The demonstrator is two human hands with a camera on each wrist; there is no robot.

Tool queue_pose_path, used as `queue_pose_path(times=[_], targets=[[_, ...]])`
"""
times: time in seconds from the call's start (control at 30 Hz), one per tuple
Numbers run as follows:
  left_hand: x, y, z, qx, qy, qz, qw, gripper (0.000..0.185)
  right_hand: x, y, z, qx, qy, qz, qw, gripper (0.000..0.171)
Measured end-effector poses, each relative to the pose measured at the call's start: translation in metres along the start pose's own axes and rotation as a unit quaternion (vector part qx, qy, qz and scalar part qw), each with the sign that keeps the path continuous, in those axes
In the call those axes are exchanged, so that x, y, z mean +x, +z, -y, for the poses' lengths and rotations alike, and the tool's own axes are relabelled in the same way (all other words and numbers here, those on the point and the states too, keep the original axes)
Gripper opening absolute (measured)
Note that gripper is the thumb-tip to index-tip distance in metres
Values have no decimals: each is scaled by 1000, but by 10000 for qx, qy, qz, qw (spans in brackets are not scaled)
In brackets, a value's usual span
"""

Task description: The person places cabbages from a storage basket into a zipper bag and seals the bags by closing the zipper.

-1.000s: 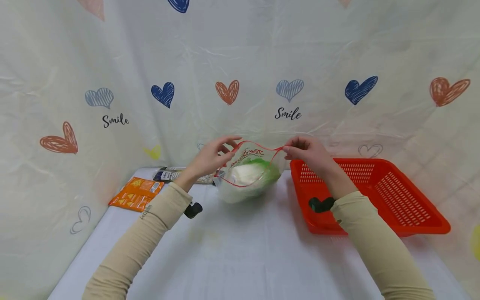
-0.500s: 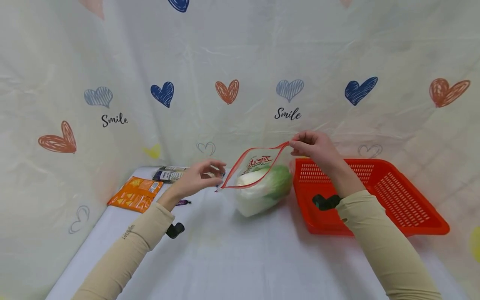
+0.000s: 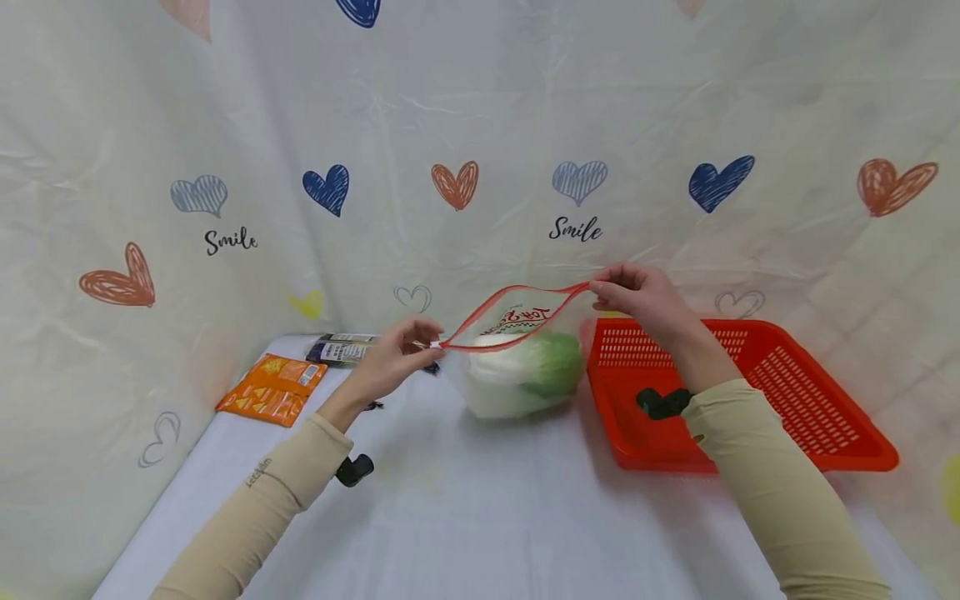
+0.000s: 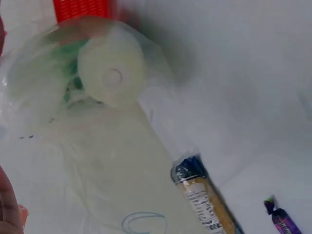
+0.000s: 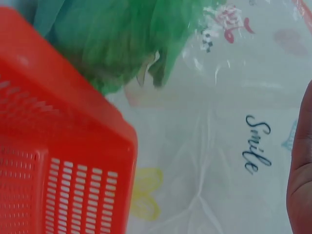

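Note:
A clear zip bag [image 3: 517, 350] with a red-edged mouth and red lettering sits on the white table [image 3: 480, 517], holding a pale cabbage [image 3: 525, 375] with green leaves. My left hand [image 3: 401, 354] pinches the left end of the red zip strip. My right hand [image 3: 637, 296] pinches the right end, higher up, so the mouth is stretched almost flat. In the left wrist view the cabbage's cut stem [image 4: 111, 73] shows through the bag. In the right wrist view the green leaves [image 5: 117, 39] and the bag's red print [image 5: 229, 22] lie beside the basket corner.
A red slotted basket [image 3: 750, 392] stands right of the bag, touching it. At the back left lie an orange snack packet [image 3: 273, 387], a dark wrapped bar [image 3: 341, 348] and a small purple sweet [image 4: 282, 222]. A heart-printed sheet [image 3: 480, 167] hangs close behind.
My left hand let go of the bag's mouth, dropped away to the left, then took the strip's left end. The bag shifted right toward the basket and its mouth was pulled flat.

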State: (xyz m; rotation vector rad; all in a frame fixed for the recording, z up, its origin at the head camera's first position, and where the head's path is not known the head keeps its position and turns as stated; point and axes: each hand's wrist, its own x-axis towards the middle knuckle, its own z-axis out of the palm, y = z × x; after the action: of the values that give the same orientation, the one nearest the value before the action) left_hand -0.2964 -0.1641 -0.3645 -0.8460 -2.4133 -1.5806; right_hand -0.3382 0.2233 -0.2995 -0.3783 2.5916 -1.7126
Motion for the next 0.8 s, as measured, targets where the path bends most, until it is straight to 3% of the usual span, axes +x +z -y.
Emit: queue_pose_path(times=[0.13,0.2,0.4,0.53,0.73,0.8], targets=[[18,-15,-15,14,5,-917,9958,32,0,-14,2,-338,-29,66,9994,49],[27,-22,-26,46,-75,-1072,9942,33,0,-18,7,-482,-45,164,9987,47],[50,-33,-52,1179,62,-673,9907,31,0,-27,30,-1175,-462,411,9911,32],[58,-37,-66,1566,189,-718,9849,30,-2,-35,40,-1581,-733,343,9841,30],[58,-40,-70,2106,364,-433,9759,27,-6,-39,44,-2010,-981,536,9732,23],[58,-41,-70,2124,404,-510,9750,26,-7,-40,45,-2037,-1075,410,9722,21]])
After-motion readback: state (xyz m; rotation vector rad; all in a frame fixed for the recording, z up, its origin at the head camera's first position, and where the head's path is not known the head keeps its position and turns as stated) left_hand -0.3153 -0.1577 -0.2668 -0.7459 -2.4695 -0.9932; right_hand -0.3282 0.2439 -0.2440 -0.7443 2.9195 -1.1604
